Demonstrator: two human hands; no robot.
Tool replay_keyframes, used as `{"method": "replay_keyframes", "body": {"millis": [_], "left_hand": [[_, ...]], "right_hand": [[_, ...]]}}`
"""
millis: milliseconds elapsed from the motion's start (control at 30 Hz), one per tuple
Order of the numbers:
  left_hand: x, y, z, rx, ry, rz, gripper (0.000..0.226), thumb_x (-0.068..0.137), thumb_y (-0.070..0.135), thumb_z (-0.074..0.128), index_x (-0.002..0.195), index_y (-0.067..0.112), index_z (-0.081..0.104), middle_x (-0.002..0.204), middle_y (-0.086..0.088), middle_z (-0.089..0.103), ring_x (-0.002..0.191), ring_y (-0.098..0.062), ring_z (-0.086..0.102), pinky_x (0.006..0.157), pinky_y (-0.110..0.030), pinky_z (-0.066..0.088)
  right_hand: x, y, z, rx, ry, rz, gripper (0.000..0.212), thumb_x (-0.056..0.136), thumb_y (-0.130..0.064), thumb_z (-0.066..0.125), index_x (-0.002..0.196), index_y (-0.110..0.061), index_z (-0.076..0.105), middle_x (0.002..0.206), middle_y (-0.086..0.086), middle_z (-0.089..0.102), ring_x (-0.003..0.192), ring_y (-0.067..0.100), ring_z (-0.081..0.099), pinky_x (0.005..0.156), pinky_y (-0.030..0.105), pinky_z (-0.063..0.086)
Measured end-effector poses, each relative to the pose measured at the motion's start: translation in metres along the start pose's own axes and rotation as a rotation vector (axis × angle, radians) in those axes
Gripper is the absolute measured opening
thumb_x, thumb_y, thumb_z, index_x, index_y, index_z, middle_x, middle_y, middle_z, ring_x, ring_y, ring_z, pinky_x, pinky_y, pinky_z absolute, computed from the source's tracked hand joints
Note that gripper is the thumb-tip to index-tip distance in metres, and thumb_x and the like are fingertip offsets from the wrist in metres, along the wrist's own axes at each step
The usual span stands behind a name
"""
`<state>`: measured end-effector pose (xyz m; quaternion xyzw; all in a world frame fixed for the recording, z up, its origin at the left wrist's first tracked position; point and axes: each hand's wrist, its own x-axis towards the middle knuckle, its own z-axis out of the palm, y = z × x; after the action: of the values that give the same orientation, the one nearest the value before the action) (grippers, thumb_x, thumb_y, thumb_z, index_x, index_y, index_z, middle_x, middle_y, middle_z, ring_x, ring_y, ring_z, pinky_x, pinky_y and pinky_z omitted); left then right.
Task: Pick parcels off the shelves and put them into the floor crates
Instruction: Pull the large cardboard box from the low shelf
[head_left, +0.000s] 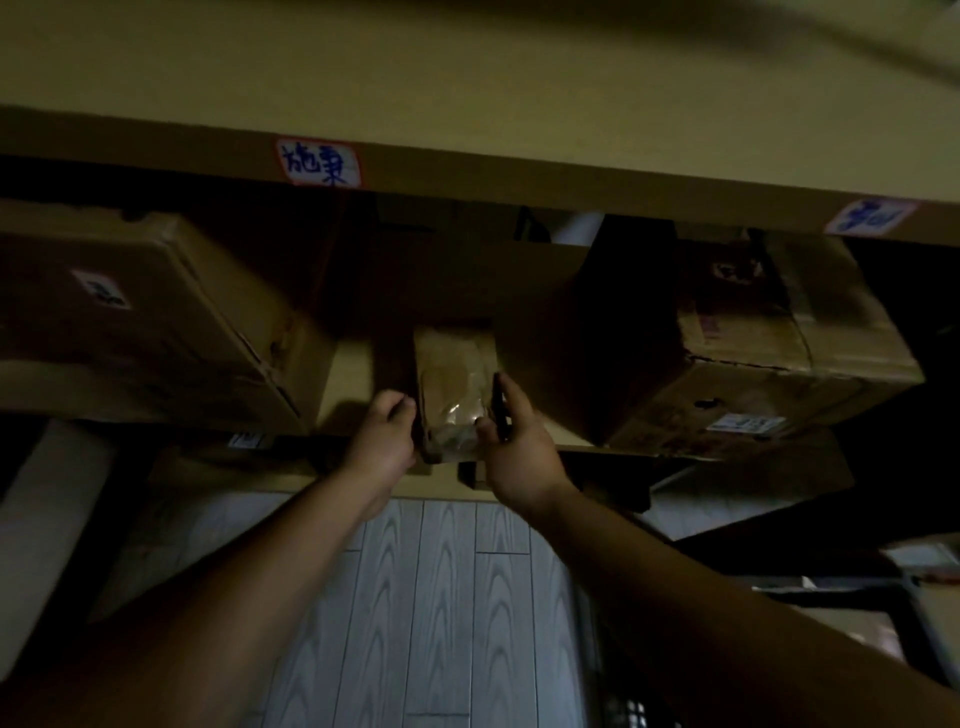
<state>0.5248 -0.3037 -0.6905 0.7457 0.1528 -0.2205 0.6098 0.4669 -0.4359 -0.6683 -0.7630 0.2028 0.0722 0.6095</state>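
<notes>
Reaching up with both hands: left hand (384, 434) curled round the left side of the small parcel (453, 374), right hand (514, 447) gripping its right side, thumb on the front. It sits on the shelf (347, 379) right between them, long axis pointing away from me, so I'd guess a straight pull back.

A small cardboard parcel (454, 379) wrapped in glossy clear tape sits among matt brown cardboard boxes (156, 312) above a pale wood-grain plank floor (447, 597).
</notes>
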Motion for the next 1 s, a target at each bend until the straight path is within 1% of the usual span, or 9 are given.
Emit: {"method": "replay_keyframes", "body": {"millis": [67,167,267,367,467,567,700,867,1000], "left_hand": [[0.002,0.000,0.000,0.029,0.021,0.010,0.016,0.100,0.026,0.036,0.107,0.032,0.049,0.116,-0.006,0.058,0.101,-0.022,0.056,0.093,-0.048,0.049],[0.000,0.004,0.006,-0.010,-0.047,-0.041,0.034,0.099,0.031,0.039,0.132,0.031,0.040,0.130,-0.005,0.050,0.113,-0.024,0.052,0.096,-0.044,0.045],[-0.005,0.011,0.016,-0.104,-0.123,-0.117,0.048,0.095,0.043,0.043,0.140,0.035,0.029,0.138,-0.005,0.047,0.118,-0.028,0.050,0.098,-0.045,0.043],[-0.009,0.016,0.023,-0.122,-0.120,-0.106,0.058,0.087,0.052,0.052,0.137,0.035,0.029,0.136,-0.008,0.047,0.115,-0.029,0.052,0.097,-0.047,0.044],[-0.011,0.021,0.020,-0.224,-0.115,-0.100,0.065,0.087,0.036,0.061,0.141,0.032,0.025,0.136,-0.011,0.045,0.113,-0.030,0.052,0.094,-0.047,0.047],[-0.015,0.029,0.015,-0.365,-0.159,-0.155,0.057,0.088,0.031,0.059,0.139,0.026,0.033,0.133,-0.012,0.050,0.112,-0.031,0.055,0.084,-0.045,0.051],[-0.024,0.035,0.012,-0.428,-0.288,-0.220,0.046,0.092,0.039,0.050,0.133,0.017,0.043,0.126,-0.015,0.056,0.109,-0.031,0.057,0.089,-0.047,0.047],[-0.026,0.041,0.006,-0.324,-0.229,-0.001,0.046,0.098,0.014,0.041,0.132,0.044,0.041,0.138,-0.006,0.044,0.113,-0.028,0.055,0.083,-0.051,0.053],[-0.033,0.042,0.009,-0.199,-0.226,0.096,0.045,0.093,0.022,0.051,0.133,0.040,0.041,0.141,-0.003,0.040,0.113,-0.025,0.054,0.086,-0.046,0.053]], "right_hand": [[0.001,-0.002,-0.004,0.136,-0.016,0.044,0.060,0.100,-0.014,0.045,0.150,-0.037,0.021,0.148,-0.002,0.039,0.125,0.022,0.051,0.096,0.043,0.052],[0.001,-0.001,-0.013,0.193,-0.017,0.059,0.058,0.101,-0.015,0.042,0.150,-0.038,0.020,0.132,-0.009,0.044,0.100,0.012,0.058,0.078,0.033,0.057],[0.000,-0.003,-0.018,0.250,-0.016,0.105,0.053,0.104,-0.018,0.036,0.151,-0.037,0.020,0.119,-0.007,0.054,0.099,0.018,0.060,0.094,0.055,0.050],[-0.002,-0.006,-0.017,0.310,-0.004,0.136,0.050,0.104,-0.021,0.036,0.150,-0.033,0.024,0.102,-0.009,0.057,0.111,0.038,0.059,0.099,0.061,0.042],[-0.005,-0.008,-0.019,0.311,-0.009,0.107,0.043,0.104,-0.032,0.033,0.147,-0.029,0.031,0.113,-0.002,0.059,0.108,0.029,0.059,0.092,0.055,0.051],[0.000,-0.005,-0.026,0.284,-0.012,0.105,0.040,0.104,-0.036,0.031,0.141,-0.024,0.039,0.126,0.002,0.055,0.098,0.007,0.057,0.070,0.024,0.049],[0.001,-0.006,-0.031,0.361,-0.071,0.186,0.054,0.094,-0.053,0.048,0.142,-0.028,0.040,0.127,0.001,0.059,0.109,0.020,0.059,0.074,0.033,0.049],[-0.004,-0.002,-0.036,0.437,-0.041,0.146,0.054,0.089,-0.025,0.064,0.137,-0.025,0.040,0.128,0.004,0.058,0.107,0.025,0.062,0.073,0.034,0.056],[-0.006,-0.002,-0.035,0.428,0.012,0.076,0.066,0.086,-0.015,0.068,0.142,-0.027,0.035,0.128,0.000,0.055,0.114,0.025,0.057,0.090,0.044,0.054]]}}
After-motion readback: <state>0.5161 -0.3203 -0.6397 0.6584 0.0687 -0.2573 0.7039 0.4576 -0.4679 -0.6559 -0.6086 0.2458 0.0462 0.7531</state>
